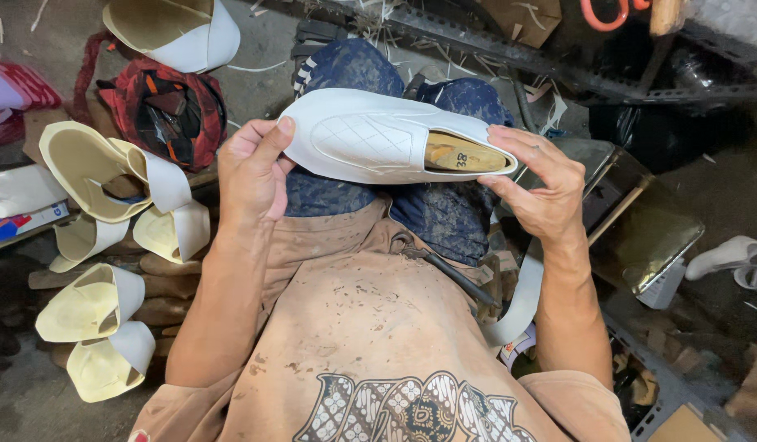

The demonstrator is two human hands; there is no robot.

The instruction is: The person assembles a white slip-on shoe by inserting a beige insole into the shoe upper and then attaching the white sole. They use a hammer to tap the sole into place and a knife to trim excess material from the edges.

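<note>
I hold a white slip-on shoe upper [378,139] with a quilted diamond panel, stretched over a wooden last [460,155] that shows at the heel opening. My left hand [251,168] grips the toe end, thumb on top. My right hand [538,184] holds the heel end with fingers curled around it. The shoe lies level above my knees in dark blue patterned trousers [444,213]. A dark metal tool [444,266] rests on my lap against my tan stained shirt.
Several cream and white unfinished shoe uppers [108,172] are piled at the left on wooden lasts. A red checked bag [161,115] sits behind them. A metal box [648,229] stands at the right. A metal rack [558,69] runs across the top.
</note>
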